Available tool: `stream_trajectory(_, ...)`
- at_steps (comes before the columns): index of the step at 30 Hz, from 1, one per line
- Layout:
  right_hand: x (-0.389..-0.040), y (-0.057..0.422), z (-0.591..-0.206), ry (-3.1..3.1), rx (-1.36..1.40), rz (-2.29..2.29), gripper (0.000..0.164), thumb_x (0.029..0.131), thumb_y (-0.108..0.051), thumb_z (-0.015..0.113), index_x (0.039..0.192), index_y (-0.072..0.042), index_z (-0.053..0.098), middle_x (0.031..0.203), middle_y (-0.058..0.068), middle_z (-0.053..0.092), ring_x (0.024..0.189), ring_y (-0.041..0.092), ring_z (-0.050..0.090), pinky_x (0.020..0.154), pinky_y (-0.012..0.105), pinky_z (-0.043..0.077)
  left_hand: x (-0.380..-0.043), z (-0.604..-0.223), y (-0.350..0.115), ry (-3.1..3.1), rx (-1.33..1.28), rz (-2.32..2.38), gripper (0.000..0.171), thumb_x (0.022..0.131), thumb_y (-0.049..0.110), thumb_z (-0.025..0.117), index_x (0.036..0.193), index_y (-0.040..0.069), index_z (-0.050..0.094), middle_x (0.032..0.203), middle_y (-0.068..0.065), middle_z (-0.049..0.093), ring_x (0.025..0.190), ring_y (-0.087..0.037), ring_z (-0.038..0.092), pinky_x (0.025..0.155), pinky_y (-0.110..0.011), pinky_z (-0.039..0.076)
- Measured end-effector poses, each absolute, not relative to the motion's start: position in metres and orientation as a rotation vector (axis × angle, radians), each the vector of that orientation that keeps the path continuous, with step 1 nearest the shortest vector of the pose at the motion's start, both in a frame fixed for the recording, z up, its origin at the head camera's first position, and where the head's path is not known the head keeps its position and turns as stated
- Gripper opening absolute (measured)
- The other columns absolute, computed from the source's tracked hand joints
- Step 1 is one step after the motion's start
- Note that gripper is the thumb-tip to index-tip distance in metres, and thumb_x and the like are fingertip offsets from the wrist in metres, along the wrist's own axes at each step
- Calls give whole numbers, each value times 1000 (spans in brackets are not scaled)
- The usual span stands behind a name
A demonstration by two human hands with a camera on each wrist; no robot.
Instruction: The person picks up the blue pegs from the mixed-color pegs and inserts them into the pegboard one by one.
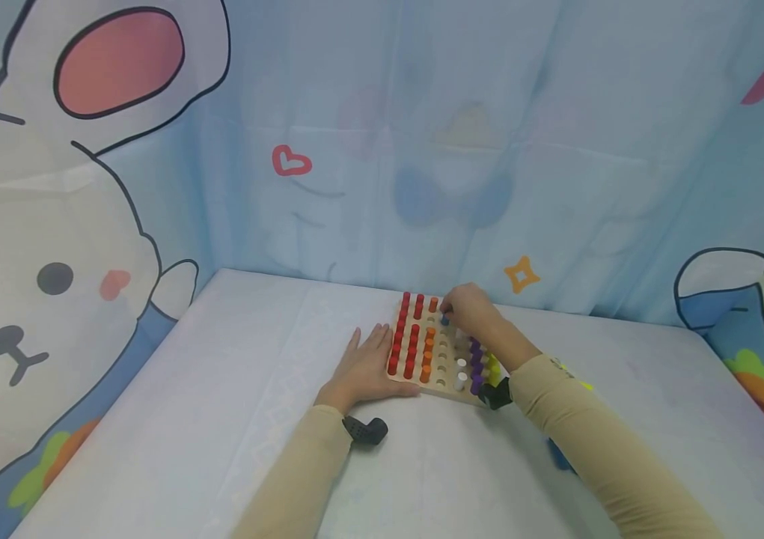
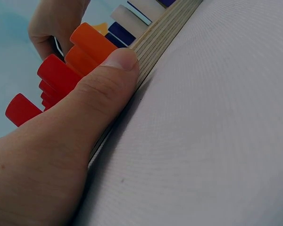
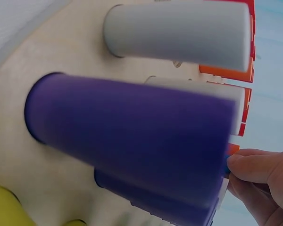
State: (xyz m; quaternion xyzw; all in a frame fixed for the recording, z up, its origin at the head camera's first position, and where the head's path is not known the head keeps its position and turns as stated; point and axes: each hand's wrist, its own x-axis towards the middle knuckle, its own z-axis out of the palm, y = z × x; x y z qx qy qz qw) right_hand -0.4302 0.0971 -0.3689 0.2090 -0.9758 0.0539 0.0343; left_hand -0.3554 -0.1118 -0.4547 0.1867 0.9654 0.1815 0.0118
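Note:
A wooden pegboard (image 1: pixel 450 389) lies on the table with upright coloured pegs in rows. My left hand (image 1: pixel 368 370) rests along its left side, fingers extended, the thumb lying along the near edge in the left wrist view. At the far part of the board, my right hand (image 1: pixel 474 311) pinches a small blue peg (image 1: pixel 445 320) between thumb and fingertips. In the right wrist view the blue peg (image 3: pixel 228 165) is mostly covered by the fingers and a purple peg (image 3: pixel 127 136). Several holes nearer me in that row show bare.
Red pegs (image 1: pixel 393 363) and orange pegs (image 1: pixel 426 367) stand to the left, white pegs (image 1: pixel 461 381), purple pegs (image 1: pixel 476 383) and yellow pegs (image 1: pixel 494 372) to the right. A blue item (image 1: pixel 560 457) lies partly under the right sleeve. A printed curtain (image 1: pixel 355 209) hangs behind the table.

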Motion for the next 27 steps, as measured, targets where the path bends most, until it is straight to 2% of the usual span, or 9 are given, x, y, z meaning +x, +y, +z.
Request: stream_trajectory(27,-430,98,-369,-2985,672,139,16,86,-3,65,98,0,74,100,16,72,97,32,66,86,40,55,-355,-456,-111,3013,585,604,120,66,85,51,153,10,15,160,-4,17,149,-15,8,121,-45,-1)
